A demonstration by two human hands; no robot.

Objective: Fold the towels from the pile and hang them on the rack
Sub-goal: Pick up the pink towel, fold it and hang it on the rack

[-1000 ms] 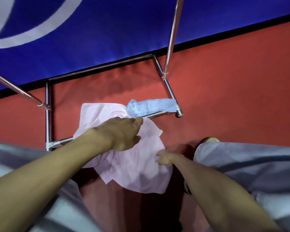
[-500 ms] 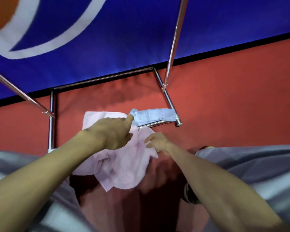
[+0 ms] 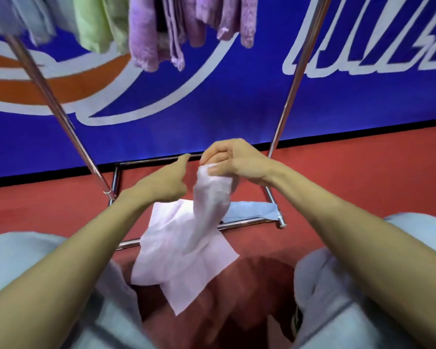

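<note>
- Centre frame: right hand (image 3: 233, 161) pinches the top of the pink towel (image 3: 186, 248) in curled fingers.
- Left hand (image 3: 161, 183) just beside it, one finger outstretched; other fingers unclear.

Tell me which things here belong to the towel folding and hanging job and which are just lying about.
Belongs to the job: pink towel, gripped by the right hand; left hand beside it; rack; blue towel on its low rail; purple towels and green towel hung up top.
Just there: blue banner; red floor.
</note>
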